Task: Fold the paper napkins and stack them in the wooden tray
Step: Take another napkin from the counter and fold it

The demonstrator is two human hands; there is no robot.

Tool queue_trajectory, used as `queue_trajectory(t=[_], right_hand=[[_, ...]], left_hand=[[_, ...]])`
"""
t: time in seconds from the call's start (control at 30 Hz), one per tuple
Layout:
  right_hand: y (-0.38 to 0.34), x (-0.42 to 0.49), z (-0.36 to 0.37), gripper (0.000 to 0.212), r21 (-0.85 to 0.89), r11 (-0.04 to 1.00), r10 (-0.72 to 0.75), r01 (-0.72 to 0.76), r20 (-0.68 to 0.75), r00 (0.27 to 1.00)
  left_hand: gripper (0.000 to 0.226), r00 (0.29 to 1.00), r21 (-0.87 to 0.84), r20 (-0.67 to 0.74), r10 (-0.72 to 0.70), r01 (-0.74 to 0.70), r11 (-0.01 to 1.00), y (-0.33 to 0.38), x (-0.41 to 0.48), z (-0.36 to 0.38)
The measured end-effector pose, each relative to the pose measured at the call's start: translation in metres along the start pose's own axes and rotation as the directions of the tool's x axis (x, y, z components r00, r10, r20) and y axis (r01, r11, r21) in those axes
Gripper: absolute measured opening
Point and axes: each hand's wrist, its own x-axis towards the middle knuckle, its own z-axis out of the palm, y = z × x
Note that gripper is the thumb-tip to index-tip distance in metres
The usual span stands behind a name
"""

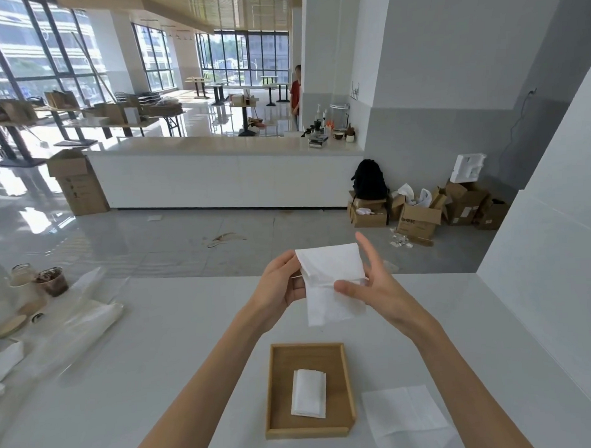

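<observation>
I hold a white paper napkin (329, 283) in the air above the white table, partly folded, its lower half hanging down. My left hand (279, 284) pinches its left edge. My right hand (370, 285) grips its right side, thumb across the front and fingers spread behind. Below them the wooden tray (276, 388) sits on the table with a small stack of folded napkins (309, 392) in its middle. An unfolded napkin (404, 411) lies flat just right of the tray.
Clear plastic wrapping (83, 318) and drink cups (51, 281) lie at the table's left end, with more white napkins (4, 361) at the left edge. A white wall (556, 248) borders the table on the right. A person (295, 89) stands far behind a white counter (218, 173).
</observation>
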Motion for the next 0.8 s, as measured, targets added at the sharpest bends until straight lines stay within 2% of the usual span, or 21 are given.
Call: queue_trajectory(t=[0.1, 0.17, 0.27, 0.37, 0.53, 0.63, 0.8], right_hand=[[0.002, 0.001, 0.007, 0.116, -0.096, 0.990, -0.102, 0.104, 0.025, 0.994], [0.001, 0.002, 0.010, 0.105, -0.126, 0.981, -0.148, 0.146, -0.009, 0.989], [-0.002, 0.000, 0.010, 0.076, -0.173, 0.969, -0.188, 0.175, -0.062, 0.980], [0.000, 0.000, 0.004, 0.050, -0.208, 0.956, -0.223, 0.207, -0.056, 0.973], [-0.001, -0.004, -0.001, 0.021, -0.179, 0.958, -0.238, 0.223, -0.070, 0.969], [0.001, -0.004, -0.004, 0.014, -0.153, 0.965, -0.229, 0.211, -0.114, 0.967], [-0.003, -0.007, -0.007, 0.015, -0.088, 0.980, -0.196, 0.180, -0.227, 0.954]], left_hand=[[0.036, 1.000, 0.018, 0.021, 0.013, -0.013, 1.000, 0.003, -0.002, 0.000], [0.035, 1.000, 0.028, 0.020, 0.023, -0.023, 0.999, 0.004, -0.003, 0.001], [0.028, 0.998, 0.050, -0.016, 0.061, -0.060, 0.997, 0.004, -0.004, 0.000], [0.024, 0.992, 0.119, -0.023, 0.123, -0.120, 0.986, 0.005, -0.005, 0.000], [0.027, 0.981, 0.229, -0.064, 0.181, -0.163, 0.960, 0.004, -0.003, -0.001], [0.030, 0.977, 0.284, -0.056, 0.204, -0.180, 0.942, 0.004, -0.003, -0.001], [0.030, 0.983, 0.248, -0.029, 0.182, -0.169, 0.954, 0.007, -0.003, 0.001]])
